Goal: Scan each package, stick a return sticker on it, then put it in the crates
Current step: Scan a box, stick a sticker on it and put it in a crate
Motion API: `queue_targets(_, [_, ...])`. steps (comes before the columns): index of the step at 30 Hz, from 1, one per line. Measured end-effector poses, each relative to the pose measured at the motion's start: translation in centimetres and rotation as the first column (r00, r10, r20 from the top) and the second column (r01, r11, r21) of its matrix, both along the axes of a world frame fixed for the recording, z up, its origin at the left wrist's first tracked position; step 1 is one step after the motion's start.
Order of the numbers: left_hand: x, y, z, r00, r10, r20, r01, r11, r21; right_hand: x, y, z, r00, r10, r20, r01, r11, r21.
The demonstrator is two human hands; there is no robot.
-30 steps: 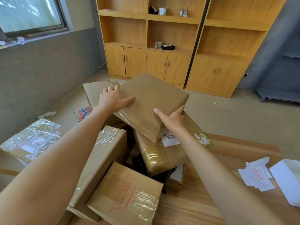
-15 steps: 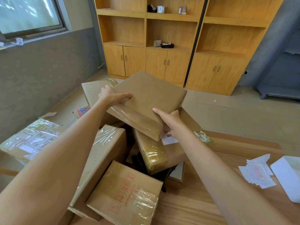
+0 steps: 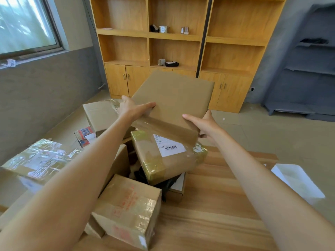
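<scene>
Lifted since the earlier frames: the flat brown package (image 3: 174, 102) is now coming up off the pile at frame centre, far edge tilting up toward the wooden cabinets (image 3: 181, 51), where before it was lying low on the stack. Uncovered underneath, the taped package (image 3: 163, 160) is now showing its whole white barcode label (image 3: 169, 147), earlier mostly hidden. Left hand (image 3: 130, 107) is gripping the flat package's left edge, thumb stretched over the top face, fingers wrapping behind. Right hand (image 3: 203, 124) is grasping the near right corner, thumb on top, fingers curling underneath. Both are carrying it; nothing released. Meaning for the task, as a guess: this package is being pulled out for scanning; no label visible on its top face, so it probably needs flipping. No sticker on it yet. Scanner and crates not visible. A white envelope (image 3: 297, 182) is lying on the wooden table (image 3: 217, 214) at lower right.
</scene>
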State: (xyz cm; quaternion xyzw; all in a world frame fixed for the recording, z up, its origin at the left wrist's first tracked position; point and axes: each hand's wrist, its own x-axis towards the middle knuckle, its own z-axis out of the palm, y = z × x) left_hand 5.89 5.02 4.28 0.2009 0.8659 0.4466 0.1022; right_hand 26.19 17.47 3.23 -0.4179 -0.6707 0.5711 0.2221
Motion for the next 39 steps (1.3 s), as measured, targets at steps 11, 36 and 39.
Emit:
queue_targets(11, [15.5, 0.7, 0.1, 0.965, -0.215, 0.149, 0.213, 0.977, 0.031, 16.8, 0.9, 0.8, 0.999, 0.001, 0.041, -0.002, 1.000, 0.007])
queue_targets(36, [34.5, -3.5, -18.7, 0.896, -0.163, 0.413, 0.214, 0.974, -0.079, 35.0, -1.8, -16.4, 0.995, -0.053, 0.080, 0.068, 0.976, -0.206])
queue_targets(39, [34.7, -4.5, -20.6, 0.886, -0.152, 0.437, 0.216, 0.971, -0.102, 34.9, -2.6, -18.4, 0.993, -0.043, 0.113, 0.072, 0.963, -0.261])
